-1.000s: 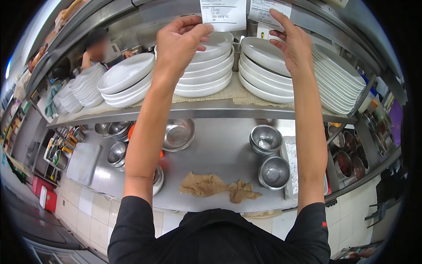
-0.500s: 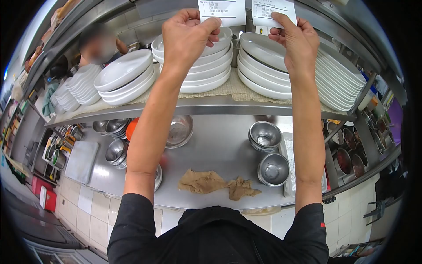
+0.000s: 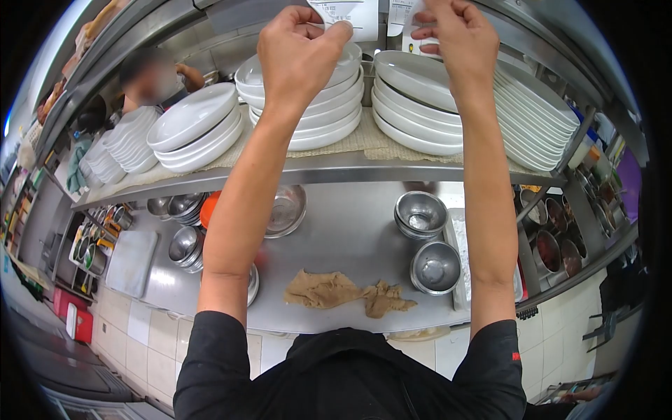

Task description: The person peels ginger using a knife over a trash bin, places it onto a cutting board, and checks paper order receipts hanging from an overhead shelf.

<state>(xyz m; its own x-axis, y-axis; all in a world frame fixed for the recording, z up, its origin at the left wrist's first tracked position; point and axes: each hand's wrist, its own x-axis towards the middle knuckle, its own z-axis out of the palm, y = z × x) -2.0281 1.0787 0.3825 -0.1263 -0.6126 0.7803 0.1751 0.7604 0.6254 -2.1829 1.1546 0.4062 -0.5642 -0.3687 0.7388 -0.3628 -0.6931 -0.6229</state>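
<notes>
My left hand is raised at the top of the view, its thumb and fingers pinching a printed order slip. Level with it, my right hand has its thumb and index finger at the right edge of a second order slip; those fingertips are blurred and partly cut off by the frame's top. Behind and below the hands, white oval plates stand in stacks, one by my left wrist and another by my right wrist.
The plates rest on a cloth-lined steel shelf. On the counter below lie a brown cloth, metal bowls and a white cutting board. A person is beyond the shelf at the left. Food pots stand at the right.
The right-hand slip has shifted left and tilted, with less of it in view. My right hand has moved slightly up and left. The left-hand slip is now more bent.
</notes>
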